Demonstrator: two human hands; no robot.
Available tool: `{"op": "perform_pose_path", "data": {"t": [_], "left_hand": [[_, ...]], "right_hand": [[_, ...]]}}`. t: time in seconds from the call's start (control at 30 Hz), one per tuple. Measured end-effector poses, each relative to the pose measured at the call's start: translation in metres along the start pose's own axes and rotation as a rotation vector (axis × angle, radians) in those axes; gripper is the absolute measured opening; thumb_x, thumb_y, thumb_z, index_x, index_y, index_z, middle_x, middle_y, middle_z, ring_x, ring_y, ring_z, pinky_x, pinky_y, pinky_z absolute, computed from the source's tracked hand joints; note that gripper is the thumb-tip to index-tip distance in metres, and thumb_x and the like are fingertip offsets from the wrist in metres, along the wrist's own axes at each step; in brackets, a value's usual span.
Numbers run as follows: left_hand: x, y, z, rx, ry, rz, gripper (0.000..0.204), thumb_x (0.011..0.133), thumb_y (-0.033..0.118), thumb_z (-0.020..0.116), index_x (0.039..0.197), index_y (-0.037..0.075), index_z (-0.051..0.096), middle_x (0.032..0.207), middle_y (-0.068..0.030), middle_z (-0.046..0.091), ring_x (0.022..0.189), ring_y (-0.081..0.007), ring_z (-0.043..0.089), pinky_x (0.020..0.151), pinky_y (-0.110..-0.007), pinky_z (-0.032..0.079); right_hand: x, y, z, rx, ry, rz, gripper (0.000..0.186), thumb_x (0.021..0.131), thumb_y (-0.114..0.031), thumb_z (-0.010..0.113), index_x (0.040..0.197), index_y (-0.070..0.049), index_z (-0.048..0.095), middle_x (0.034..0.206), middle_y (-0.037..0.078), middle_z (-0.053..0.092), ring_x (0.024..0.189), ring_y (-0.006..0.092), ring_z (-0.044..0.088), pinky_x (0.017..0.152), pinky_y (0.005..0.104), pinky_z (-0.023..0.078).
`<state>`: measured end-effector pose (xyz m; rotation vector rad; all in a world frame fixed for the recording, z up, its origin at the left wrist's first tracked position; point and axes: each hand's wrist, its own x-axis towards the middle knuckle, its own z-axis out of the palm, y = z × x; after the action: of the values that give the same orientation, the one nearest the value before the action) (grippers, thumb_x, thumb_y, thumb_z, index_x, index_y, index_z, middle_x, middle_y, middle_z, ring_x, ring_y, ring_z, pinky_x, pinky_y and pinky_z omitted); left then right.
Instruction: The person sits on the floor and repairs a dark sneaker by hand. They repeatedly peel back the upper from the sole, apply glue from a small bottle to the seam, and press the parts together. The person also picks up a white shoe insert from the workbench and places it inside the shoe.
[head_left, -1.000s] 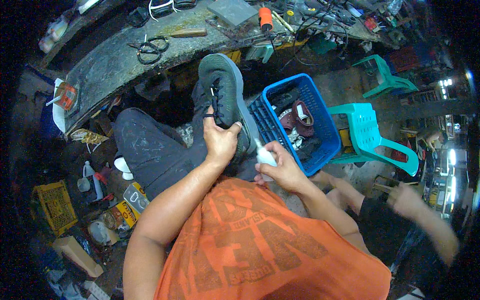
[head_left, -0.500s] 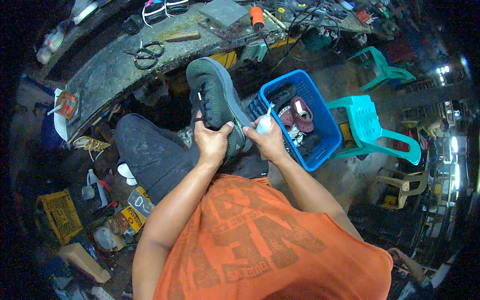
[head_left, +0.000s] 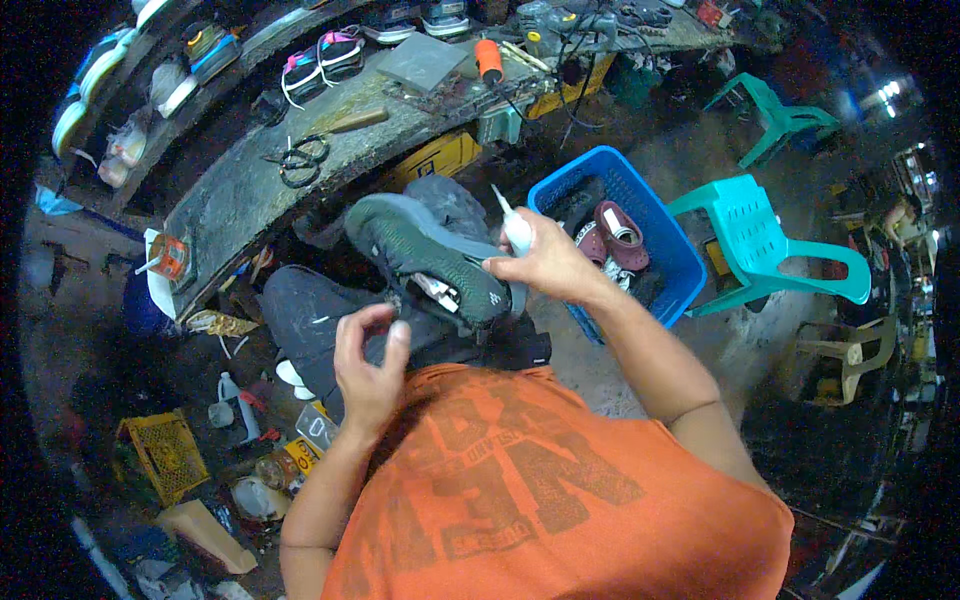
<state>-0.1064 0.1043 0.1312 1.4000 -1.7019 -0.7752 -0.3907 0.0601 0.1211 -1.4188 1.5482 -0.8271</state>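
A dark green sneaker [head_left: 450,262] with a grey sole lies tilted on its side over my lap, toe pointing up and left. In my right hand [head_left: 555,262] is a small white squeeze bottle [head_left: 517,232], its thin nozzle pointing up; that hand's thumb also rests at the sneaker's sole edge. My left hand [head_left: 370,365] is off the shoe, just left of its heel end, with thumb and fingers curved apart and nothing between them. White material shows in the shoe's opening.
A blue plastic basket [head_left: 690,265] with maroon clogs [head_left: 622,235] stands at the right, beside a teal chair [head_left: 740,225]. Across the front runs a worn workbench [head_left: 235,195] with scissors [head_left: 303,160] and an orange-handled tool [head_left: 488,62]. A yellow crate [head_left: 165,455] sits at lower left.
My left hand has let go of the sneaker and drawn back toward me. The shoe has tipped over leftward, and the bottle in my right hand has turned with its nozzle up and left.
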Motion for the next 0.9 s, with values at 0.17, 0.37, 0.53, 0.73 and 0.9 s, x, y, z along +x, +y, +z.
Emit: {"op": "perform_pose_path", "data": {"t": [0.17, 0.37, 0.53, 0.73, 0.9], "left_hand": [[0.011, 0.025, 0.028, 0.458, -0.266, 0.551, 0.045, 0.077, 0.039, 0.087, 0.093, 0.001, 0.069, 0.102, -0.0148, 0.07, 0.101, -0.0341, 0.063, 0.091, -0.045, 0.047], [0.052, 0.03, 0.064, -0.26, -0.133, 0.191, 0.03, 0.09, 0.026, 0.079, 0.078, 0.001, 0.068, 0.073, -0.0109, 0.063, 0.071, -0.0258, 0.059, 0.067, -0.038, 0.043], [0.066, 0.037, 0.056, -0.686, -0.117, -0.233, 0.038, 0.097, 0.022, 0.077, 0.066, 0.006, 0.062, 0.066, 0.0054, 0.052, 0.061, -0.0032, 0.037, 0.053, -0.027, 0.027], [0.06, 0.081, 0.024, -1.208, -0.407, -0.51, 0.053, 0.105, 0.051, 0.055, 0.119, 0.002, 0.069, 0.113, -0.0056, 0.073, 0.102, -0.0158, 0.066, 0.095, -0.033, 0.049], [0.055, 0.095, 0.033, -1.245, -0.45, -0.675, 0.069, 0.105, 0.063, 0.045, 0.14, 0.005, 0.057, 0.13, -0.0064, 0.07, 0.116, -0.0207, 0.067, 0.106, -0.041, 0.048]], "right_hand": [[0.032, -0.024, -0.005, -0.121, -0.292, 0.045, 0.058, 0.071, -0.032, 0.088, 0.114, 0.0, 0.066, 0.099, 0.011, 0.073, 0.088, 0.0194, 0.069, 0.07, 0.0341, 0.058], [0.041, -0.024, -0.03, 0.435, -0.215, 0.216, 0.047, 0.085, -0.04, 0.085, 0.107, -0.004, 0.065, 0.094, 0.003, 0.067, 0.082, 0.0118, 0.063, 0.067, 0.0284, 0.053], [0.008, -0.034, -0.008, 0.274, 0.122, -0.09, 0.047, 0.083, -0.023, 0.09, 0.112, -0.006, 0.057, 0.121, 0.011, 0.067, 0.105, 0.0162, 0.064, 0.092, 0.0358, 0.055], [-0.013, -0.063, -0.026, 0.367, 0.192, -0.253, 0.065, 0.066, -0.021, 0.1, 0.109, -0.008, 0.054, 0.115, 0.01, 0.069, 0.105, 0.0176, 0.065, 0.093, 0.0356, 0.053], [-0.031, -0.069, -0.023, 0.259, 0.15, -0.261, 0.064, 0.064, -0.022, 0.101, 0.107, -0.008, 0.054, 0.115, 0.009, 0.07, 0.107, 0.0163, 0.063, 0.093, 0.0357, 0.052]]}}
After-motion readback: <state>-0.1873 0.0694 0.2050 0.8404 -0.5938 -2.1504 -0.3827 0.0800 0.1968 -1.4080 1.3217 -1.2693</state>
